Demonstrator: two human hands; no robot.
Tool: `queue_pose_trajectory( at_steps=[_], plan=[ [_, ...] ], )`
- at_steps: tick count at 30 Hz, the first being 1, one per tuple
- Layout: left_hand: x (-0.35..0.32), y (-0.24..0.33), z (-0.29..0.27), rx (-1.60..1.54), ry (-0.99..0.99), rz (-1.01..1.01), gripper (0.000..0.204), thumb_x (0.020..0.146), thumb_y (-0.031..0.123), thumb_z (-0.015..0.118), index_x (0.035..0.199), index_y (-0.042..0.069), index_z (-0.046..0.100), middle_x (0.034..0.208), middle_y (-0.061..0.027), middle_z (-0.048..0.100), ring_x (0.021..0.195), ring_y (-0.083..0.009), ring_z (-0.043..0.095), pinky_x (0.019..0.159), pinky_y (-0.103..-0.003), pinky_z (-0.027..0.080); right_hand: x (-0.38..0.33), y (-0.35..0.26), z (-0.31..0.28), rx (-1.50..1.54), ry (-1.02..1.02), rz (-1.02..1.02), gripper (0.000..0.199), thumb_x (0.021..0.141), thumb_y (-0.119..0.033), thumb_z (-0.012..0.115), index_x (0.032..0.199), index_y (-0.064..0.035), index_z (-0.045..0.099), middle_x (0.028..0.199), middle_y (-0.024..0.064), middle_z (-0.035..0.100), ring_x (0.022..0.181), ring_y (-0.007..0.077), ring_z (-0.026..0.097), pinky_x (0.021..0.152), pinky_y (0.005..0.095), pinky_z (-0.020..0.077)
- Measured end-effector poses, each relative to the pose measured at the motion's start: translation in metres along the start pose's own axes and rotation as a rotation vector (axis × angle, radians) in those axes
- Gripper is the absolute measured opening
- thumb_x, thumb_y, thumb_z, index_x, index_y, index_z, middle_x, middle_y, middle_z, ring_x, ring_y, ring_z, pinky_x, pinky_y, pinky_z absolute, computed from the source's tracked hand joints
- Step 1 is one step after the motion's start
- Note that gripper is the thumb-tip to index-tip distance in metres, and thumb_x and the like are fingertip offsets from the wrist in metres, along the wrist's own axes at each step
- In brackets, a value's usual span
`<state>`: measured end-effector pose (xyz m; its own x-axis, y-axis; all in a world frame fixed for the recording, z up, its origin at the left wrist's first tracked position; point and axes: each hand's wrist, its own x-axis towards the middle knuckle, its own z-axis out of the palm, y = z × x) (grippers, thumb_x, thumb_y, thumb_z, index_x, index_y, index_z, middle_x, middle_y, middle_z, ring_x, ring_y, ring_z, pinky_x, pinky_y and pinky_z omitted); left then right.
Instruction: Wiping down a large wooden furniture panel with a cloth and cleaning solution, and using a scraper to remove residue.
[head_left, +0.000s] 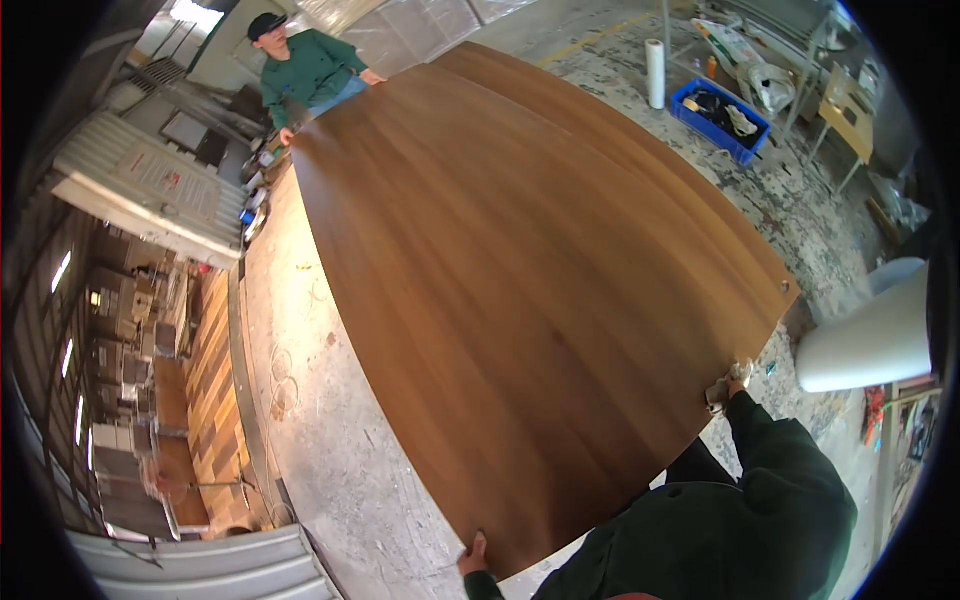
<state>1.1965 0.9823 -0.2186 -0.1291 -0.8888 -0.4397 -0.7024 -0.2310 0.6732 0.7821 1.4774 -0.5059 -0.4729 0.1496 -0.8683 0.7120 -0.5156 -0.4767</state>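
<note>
A large brown wood-grain panel [520, 290] stretches from in front of me to the far left. A second panel of the same brown [700, 190] shows along its right side, with a small hole near its near right corner. My left hand [473, 553] grips the near left corner, thumb on top and the other fingers hidden beneath. At the near edge on the right, my right hand [738, 384] is closed around a crumpled pale rag [718, 394], which touches the panel edge. A co-worker in a green jacket [315, 70] holds the panel's far left end with both hands.
A blue crate [720, 122] with dark items and a white roll [655, 74] stand on the stained floor at the far right. Nearer on the right is a big white foam roll [865, 350]. A ribbed metal door [150, 185] stands left, by an opening onto a workshop area.
</note>
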Motion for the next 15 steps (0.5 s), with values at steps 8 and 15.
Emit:
queue_pose_trajectory(
  at_steps=[8,15],
  plan=[
    [-0.095,0.176,-0.124,-0.112,-0.027,0.258,0.035,0.067,0.017,0.076,0.089,-0.005,0.060,0.079,-0.0052,0.059,0.068,-0.0101,0.052,0.059,-0.024,0.046,-0.050,0.038,0.000,-0.060,-0.213,0.310,0.025,0.085,-0.044,0.045,0.077,-0.0199,0.050,0.067,0.0006,0.052,0.052,0.0218,0.048,0.042,0.0351,0.0366],
    [-0.201,0.304,-0.206,0.061,-0.083,0.575,0.071,0.072,-0.009,0.058,0.134,0.001,0.025,0.114,-0.0133,0.053,0.094,-0.0186,0.056,0.081,-0.028,0.047,-0.253,0.005,0.092,0.025,-0.129,0.669,0.020,0.083,-0.037,0.048,0.078,-0.0197,0.055,0.074,0.0015,0.057,0.064,0.0205,0.055,0.052,0.0357,0.0440]
  ],
)
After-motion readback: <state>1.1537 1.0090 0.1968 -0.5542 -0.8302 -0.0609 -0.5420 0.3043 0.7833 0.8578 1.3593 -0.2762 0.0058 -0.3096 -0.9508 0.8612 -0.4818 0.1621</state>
